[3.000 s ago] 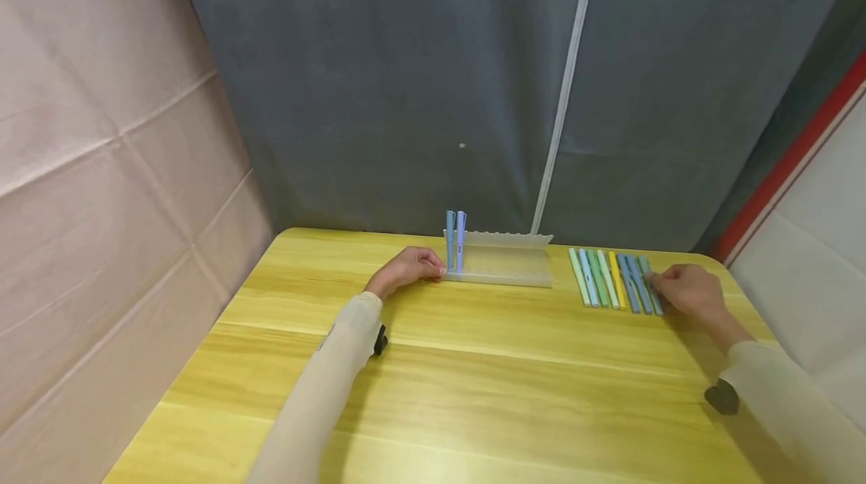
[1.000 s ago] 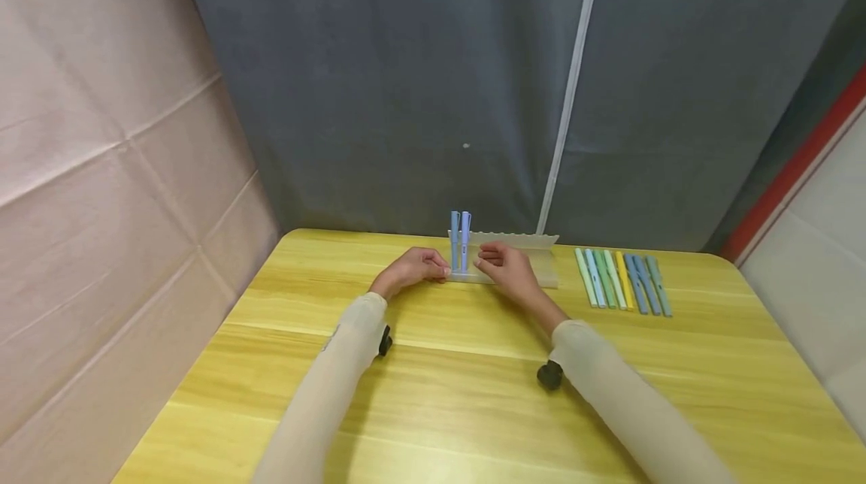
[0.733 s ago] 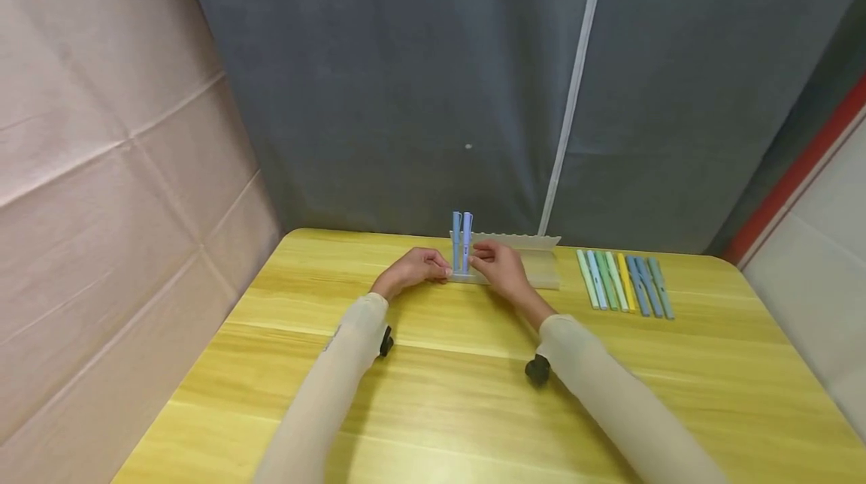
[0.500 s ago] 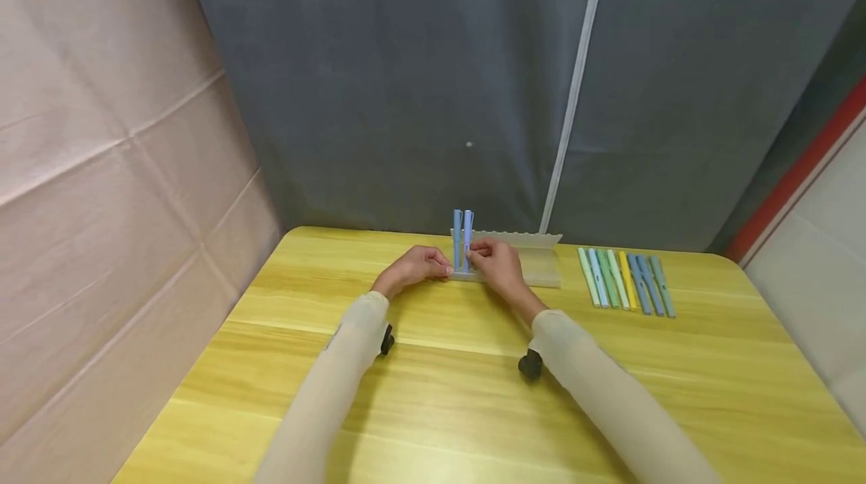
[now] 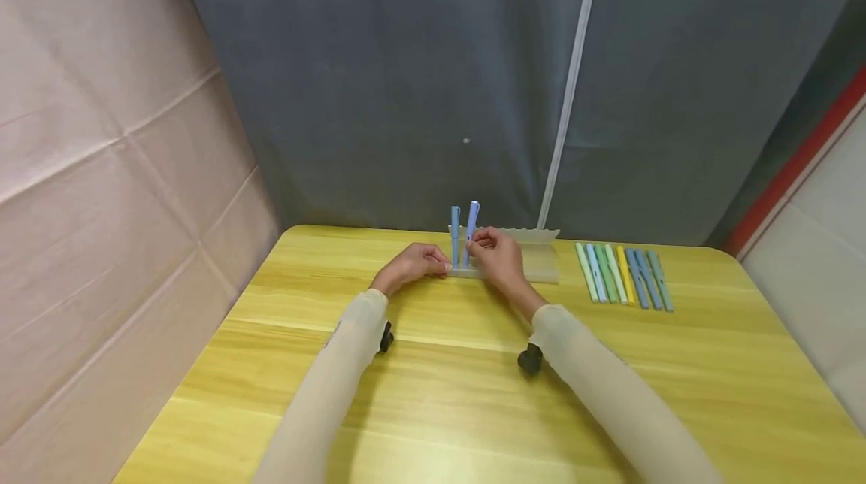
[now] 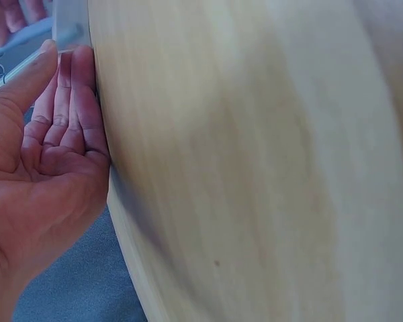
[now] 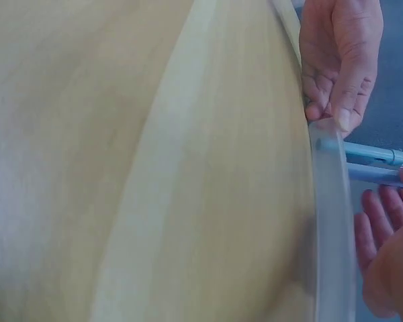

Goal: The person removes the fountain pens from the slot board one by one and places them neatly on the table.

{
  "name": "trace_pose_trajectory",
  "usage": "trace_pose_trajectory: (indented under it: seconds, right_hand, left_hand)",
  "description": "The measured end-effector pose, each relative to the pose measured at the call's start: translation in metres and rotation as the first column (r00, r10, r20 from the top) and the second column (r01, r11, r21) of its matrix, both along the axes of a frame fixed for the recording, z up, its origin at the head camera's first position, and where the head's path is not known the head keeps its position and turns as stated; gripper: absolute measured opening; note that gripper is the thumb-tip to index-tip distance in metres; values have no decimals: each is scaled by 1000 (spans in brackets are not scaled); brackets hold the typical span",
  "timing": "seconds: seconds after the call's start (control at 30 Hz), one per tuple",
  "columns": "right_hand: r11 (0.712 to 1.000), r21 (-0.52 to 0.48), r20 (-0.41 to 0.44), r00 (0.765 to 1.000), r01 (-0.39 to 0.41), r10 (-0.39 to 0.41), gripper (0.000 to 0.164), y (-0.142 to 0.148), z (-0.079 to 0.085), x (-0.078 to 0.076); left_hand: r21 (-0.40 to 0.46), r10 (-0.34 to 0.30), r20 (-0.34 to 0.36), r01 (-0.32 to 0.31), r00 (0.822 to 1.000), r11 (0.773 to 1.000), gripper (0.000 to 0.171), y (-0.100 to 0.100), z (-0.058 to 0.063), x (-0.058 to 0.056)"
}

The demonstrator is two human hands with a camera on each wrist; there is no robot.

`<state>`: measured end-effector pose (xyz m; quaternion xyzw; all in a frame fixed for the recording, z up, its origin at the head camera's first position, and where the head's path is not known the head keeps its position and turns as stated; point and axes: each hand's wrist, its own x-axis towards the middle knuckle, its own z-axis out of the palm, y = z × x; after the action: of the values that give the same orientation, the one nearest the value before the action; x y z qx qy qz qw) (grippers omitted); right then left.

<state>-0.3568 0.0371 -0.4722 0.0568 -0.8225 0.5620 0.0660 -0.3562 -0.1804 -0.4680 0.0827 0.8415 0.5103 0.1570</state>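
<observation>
A translucent pen stand (image 5: pixel 541 266) with a scalloped back edge sits near the table's far side. My left hand (image 5: pixel 414 264) pinches its left end between thumb and fingers; in the left wrist view the palm of that hand (image 6: pixel 54 154) faces the camera. Upright in the leftmost place is a blue pen (image 5: pixel 455 232). Just right of it, a lavender pen (image 5: pixel 472 219) leans slightly to the right, pinched near its middle by thumb and fingertips of my right hand (image 5: pixel 499 258). In the right wrist view the lavender pen (image 7: pixel 373 174) lies beside the blue one, its grip partly cut off.
To the right of the stand, several pens (image 5: pixel 621 275) lie side by side in green, light blue, yellow and blue. A dark grey curtain (image 5: pixel 406 93) hangs behind the wooden table (image 5: pixel 440 394). Pale cloth walls (image 5: pixel 135 206) stand on both sides.
My right hand has come left from the row of pens to the stand and taken hold of the lavender pen, which has risen a little and tilted right. My left hand keeps its place.
</observation>
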Motion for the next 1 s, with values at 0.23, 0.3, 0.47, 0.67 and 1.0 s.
trace_pose_trajectory:
  seconds: [0.23, 0.3, 0.47, 0.67, 1.0]
  right_hand:
    - [991, -129, -61, 997, 37, -46, 19, 18, 10, 0]
    - [992, -125, -79, 996, 33, -43, 19, 27, 12, 0]
    - [995, -90, -119, 992, 32, -42, 18, 55, 15, 3]
    - [998, -32, -135, 989, 60, -64, 17, 89, 15, 7]
    - [982, 130, -165, 979, 138, -116, 21, 148, 8, 8]
  left_hand:
    - [9, -2, 8, 2, 1000, 1000, 14, -2, -2, -3]
    - [11, -2, 7, 2, 1000, 1000, 14, -2, -4, -4]
    - [11, -9, 6, 9, 1000, 1000, 13, -2, -5, -4]
    - [-9, -5, 14, 5, 1000, 1000, 13, -4, -4, -4]
    - [4, -3, 9, 3, 1000, 1000, 13, -9, -2, -2]
